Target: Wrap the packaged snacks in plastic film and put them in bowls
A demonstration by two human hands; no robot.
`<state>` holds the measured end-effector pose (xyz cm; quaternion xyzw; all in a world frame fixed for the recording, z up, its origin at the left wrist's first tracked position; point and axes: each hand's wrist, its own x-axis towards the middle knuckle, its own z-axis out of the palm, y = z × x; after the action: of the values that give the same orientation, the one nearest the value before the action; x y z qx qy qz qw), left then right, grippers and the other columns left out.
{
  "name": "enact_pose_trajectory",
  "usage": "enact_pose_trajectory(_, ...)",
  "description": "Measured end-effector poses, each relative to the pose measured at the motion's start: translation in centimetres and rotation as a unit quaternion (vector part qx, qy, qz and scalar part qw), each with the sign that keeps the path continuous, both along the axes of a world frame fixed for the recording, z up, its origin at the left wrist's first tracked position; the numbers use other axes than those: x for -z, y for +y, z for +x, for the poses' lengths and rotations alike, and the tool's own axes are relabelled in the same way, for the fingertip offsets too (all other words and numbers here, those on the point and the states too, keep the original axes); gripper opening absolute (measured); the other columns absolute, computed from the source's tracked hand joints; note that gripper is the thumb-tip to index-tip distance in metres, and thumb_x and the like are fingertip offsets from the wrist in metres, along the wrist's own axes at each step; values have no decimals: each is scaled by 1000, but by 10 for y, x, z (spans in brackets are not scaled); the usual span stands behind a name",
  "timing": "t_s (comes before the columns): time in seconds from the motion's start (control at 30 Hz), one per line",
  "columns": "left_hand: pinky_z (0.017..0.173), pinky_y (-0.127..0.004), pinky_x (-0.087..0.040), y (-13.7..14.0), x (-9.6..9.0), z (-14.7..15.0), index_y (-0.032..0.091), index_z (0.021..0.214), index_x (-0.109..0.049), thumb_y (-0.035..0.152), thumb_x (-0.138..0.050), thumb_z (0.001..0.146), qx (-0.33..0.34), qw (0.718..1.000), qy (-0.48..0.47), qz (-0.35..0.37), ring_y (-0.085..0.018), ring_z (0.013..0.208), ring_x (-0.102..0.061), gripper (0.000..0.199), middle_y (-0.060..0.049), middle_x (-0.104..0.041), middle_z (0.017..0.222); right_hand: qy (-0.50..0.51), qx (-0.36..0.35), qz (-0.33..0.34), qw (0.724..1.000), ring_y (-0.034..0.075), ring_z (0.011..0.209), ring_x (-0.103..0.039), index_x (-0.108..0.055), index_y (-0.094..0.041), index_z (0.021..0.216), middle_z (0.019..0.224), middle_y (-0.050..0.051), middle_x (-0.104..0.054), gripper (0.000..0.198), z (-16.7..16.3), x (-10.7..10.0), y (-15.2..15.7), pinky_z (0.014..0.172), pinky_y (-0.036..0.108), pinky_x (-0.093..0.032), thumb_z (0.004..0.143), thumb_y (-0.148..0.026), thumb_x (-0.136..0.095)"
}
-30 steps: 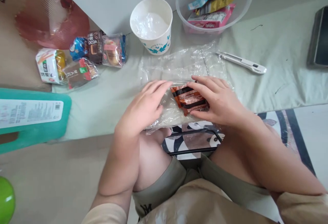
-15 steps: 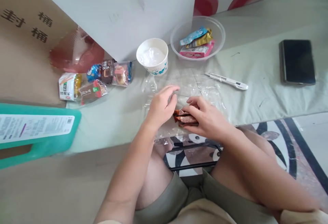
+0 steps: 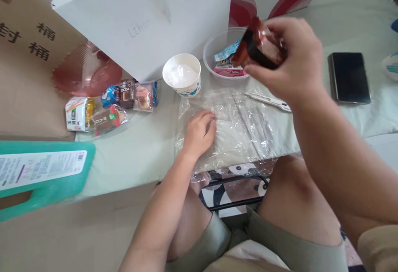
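My right hand (image 3: 295,56) is raised over the table, its fingers wrapped around a snack in a shiny brown-red wrapper (image 3: 263,50). The snack is tilted and blurred, in front of the right side of a clear plastic bowl (image 3: 209,62). A blue packet (image 3: 226,51) and a pink packet (image 3: 228,71) lie inside that bowl. My left hand (image 3: 200,133) rests on a crinkled clear plastic bag (image 3: 236,139), fingers lightly bent and thumb apart. A white paper cup (image 3: 183,83) stands just beyond it, with clear plastic inside.
A white utility knife (image 3: 269,101) lies at the bag's far right edge, with a black phone-like device (image 3: 349,78) farther right. Several wrapped snacks (image 3: 110,118) sit at left, by a red translucent bowl (image 3: 88,69). A green container (image 3: 62,180) and boxes (image 3: 186,10) stand nearby.
My right hand has lifted the brown-red snack off the plastic bag and carried it up and right to the bowl. My left hand stays on the bag, slightly lower in view.
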<state>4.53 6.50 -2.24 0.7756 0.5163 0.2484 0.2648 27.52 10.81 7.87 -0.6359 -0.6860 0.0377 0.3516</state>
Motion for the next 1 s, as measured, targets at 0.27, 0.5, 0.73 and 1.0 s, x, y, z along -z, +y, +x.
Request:
enact_pose_trajectory(0.27,114,-46,-51,1,-3,-1,19,107,-74,25,-50,102,9,1000,9,-1,-26,127,-68,26,-11,-77,126,-95,-50,-178,978,27,125,-62,-69,-25,135,148,10,-60,44,-13,0,56,105,44,-52,93,-35,-72)
enact_pose_trajectory(0.5,113,-47,-52,0,-4,1,19,105,-74,24,-50,101,5,1000,10,-6,-26,125,-69,25,-11,-77,125,-131,-30,-174,976,25,114,-64,-74,-22,125,130,10,-70,34,-10,5,49,98,40,-52,94,-18,-62)
enact_pose_trajectory(0.73,113,-46,-52,1,-2,0,18,103,-74,27,-49,102,11,1000,-3,-4,-26,125,-69,27,-12,-76,125,-111,-56,-158,980,29,120,-68,-75,-21,123,128,9,-75,31,-11,-9,40,106,45,-53,95,-22,-61)
enact_pose_trajectory(1.0,107,-40,-57,-4,-8,-11,22,93,-71,27,-49,100,-22,995,-74,62,-21,114,-74,24,-7,-81,111,26,32,-47,998,31,110,-72,-68,-22,112,114,13,-76,24,-1,65,-53,97,52,-58,90,-22,-58)
